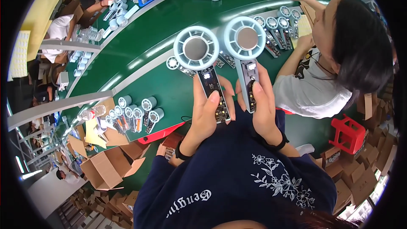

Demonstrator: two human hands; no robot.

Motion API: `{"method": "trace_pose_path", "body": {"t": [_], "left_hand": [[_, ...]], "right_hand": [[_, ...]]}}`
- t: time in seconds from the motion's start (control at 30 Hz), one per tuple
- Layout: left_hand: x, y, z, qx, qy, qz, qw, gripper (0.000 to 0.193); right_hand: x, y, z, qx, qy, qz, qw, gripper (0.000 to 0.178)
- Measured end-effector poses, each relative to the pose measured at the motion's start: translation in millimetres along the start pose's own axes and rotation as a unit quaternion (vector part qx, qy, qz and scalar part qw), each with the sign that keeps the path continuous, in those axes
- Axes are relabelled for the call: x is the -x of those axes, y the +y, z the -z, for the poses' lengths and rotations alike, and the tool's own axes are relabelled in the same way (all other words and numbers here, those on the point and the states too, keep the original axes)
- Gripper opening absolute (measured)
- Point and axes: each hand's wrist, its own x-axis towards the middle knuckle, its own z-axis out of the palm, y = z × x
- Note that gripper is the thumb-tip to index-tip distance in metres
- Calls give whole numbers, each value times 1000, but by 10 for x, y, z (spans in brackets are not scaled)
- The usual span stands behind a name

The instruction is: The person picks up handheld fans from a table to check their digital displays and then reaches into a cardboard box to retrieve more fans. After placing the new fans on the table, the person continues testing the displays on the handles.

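My left hand [207, 116] grips the handle of a pale blue hand-held fan [196, 49], its round head raised over the green conveyor belt [169, 89]. A bare circuit board with a small lit light runs down that handle under my thumb. My right hand [262, 104] holds a second fan of the same kind [244, 38] beside the first, thumb pressed on its open handle. Both fan heads face the camera, side by side and almost touching.
Rows of similar fans lie on the belt at the lower left [137, 112] and upper right [277, 25]. A person in a white shirt [309, 89] works at my right; another sits at the top left. A red stool [348, 132] and cardboard boxes [106, 167] stand around.
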Motion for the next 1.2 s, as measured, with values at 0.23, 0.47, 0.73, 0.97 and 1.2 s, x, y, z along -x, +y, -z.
{"method": "trace_pose_path", "body": {"t": [0.23, 0.47, 0.73, 0.97, 1.2], "left_hand": [[-96, -27, -95, -32, 18, -16, 999, 54], [-176, -72, -120, -58, 16, -26, 998, 56], [-251, -75, -86, -18, 10, -38, 999, 53], [-223, -108, -76, -18, 21, -33, 999, 50], [-198, -201, -68, -49, 21, -73, 996, 42]], "right_hand": [[-76, -48, 79, -14, -6, 4, 1000, 49], [-150, -14, 102, 15, -28, 23, 999, 47], [-240, -58, 99, 27, -43, 17, 999, 47], [-243, 36, 109, 36, -42, 23, 998, 47], [-223, 73, 130, 86, -37, 49, 994, 48]]}}
